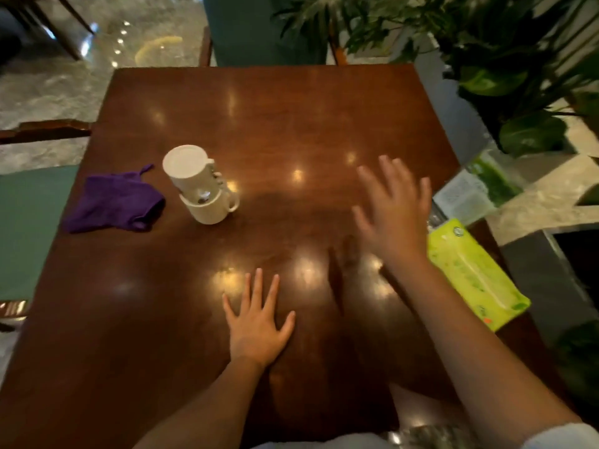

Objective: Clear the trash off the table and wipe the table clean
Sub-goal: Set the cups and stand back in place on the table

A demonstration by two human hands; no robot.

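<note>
Neither hand holds anything. Left hand (259, 325) lies flat on the wooden table (291, 102), fingers spread, near the front edge. Right hand (393, 209) is up over the right side of the tabletop, fingers wide apart and blurred, nothing in it.

Purple cloth (113, 202) sits crumpled at the left side of the table, w/ two white mugs (199, 186) stacked just beside it, top one upside down on the lower. Yellow-green tissue pack (475, 273) lies at the right edge, just beside the right forearm. Can't make out any loose scraps on the wood; mostly bare w/ lamp glare.

Step, as I read it: trash looks largely gone or too small to see, so wiping is prob. next. That calls for reaching across to the cloth at left, most likely w/ the left hand since it's closer, closing on it, then sweeping the surface. Mugs and tissue pack would need shifting or working around, esp. the stacked mugs, which could tip if bumped.
</note>
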